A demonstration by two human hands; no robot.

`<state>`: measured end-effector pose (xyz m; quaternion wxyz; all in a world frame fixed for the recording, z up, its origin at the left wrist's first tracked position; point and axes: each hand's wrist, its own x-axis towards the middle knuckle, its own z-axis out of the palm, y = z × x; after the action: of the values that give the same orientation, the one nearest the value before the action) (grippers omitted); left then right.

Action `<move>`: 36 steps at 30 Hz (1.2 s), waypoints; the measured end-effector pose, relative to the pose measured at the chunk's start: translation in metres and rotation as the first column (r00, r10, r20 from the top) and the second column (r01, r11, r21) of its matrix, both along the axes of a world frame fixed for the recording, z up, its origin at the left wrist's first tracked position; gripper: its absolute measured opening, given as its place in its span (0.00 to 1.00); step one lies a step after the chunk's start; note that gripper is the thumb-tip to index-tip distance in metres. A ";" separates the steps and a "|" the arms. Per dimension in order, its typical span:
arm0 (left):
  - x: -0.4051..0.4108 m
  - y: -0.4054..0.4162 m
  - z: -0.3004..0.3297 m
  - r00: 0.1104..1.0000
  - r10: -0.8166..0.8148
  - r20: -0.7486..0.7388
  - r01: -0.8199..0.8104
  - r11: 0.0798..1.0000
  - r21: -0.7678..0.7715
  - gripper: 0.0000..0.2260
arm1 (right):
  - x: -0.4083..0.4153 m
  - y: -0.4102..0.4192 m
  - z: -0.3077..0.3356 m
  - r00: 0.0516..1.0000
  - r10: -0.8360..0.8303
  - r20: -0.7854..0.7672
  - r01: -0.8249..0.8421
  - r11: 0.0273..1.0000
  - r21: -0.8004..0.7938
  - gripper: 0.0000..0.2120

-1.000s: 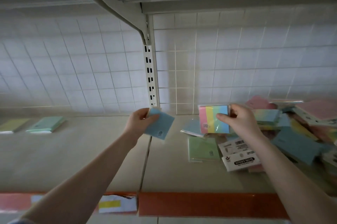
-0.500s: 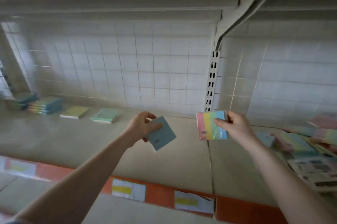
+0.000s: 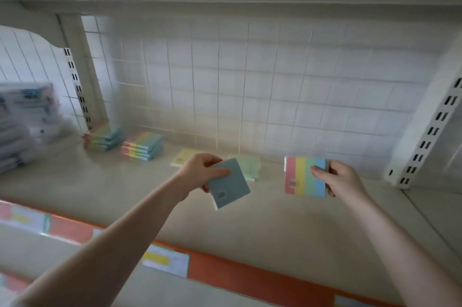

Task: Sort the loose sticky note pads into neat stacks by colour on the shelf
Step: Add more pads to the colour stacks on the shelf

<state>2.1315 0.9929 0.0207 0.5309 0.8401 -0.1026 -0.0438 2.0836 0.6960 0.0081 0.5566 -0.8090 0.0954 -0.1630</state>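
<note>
Two stacks (image 3: 125,140) sit far left at the back of the shelf (image 3: 250,226), two single pads (image 3: 246,165) lying to their right, behind the left hand (image 3: 200,173).

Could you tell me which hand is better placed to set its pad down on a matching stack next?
Probably the right hand: its striped pad matches the striped stack, though that stack lies far left. The left hand grips a blue pad, and no blue stack shows.
</note>
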 end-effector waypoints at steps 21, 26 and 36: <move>0.034 0.140 -0.006 0.974 0.208 -0.096 -0.212 0.977 -0.038 0.05 | 0.105 0.148 0.024 0.980 0.196 -0.021 -0.193 0.974 0.116 0.08; 0.046 0.202 -0.001 0.973 0.200 -0.118 -0.204 0.978 -0.030 0.07 | 0.137 0.223 0.027 0.973 0.230 -0.021 -0.224 0.960 0.167 0.07; 0.072 0.307 -0.007 0.961 0.234 -0.146 -0.235 0.972 0.013 0.08 | 0.193 0.347 0.023 0.959 0.260 -0.114 -0.214 0.926 0.311 0.08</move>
<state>2.2035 1.2997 0.0136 0.5404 0.8396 0.0368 -0.0419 2.2768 1.0433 0.0315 0.6779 -0.7324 0.0622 -0.0158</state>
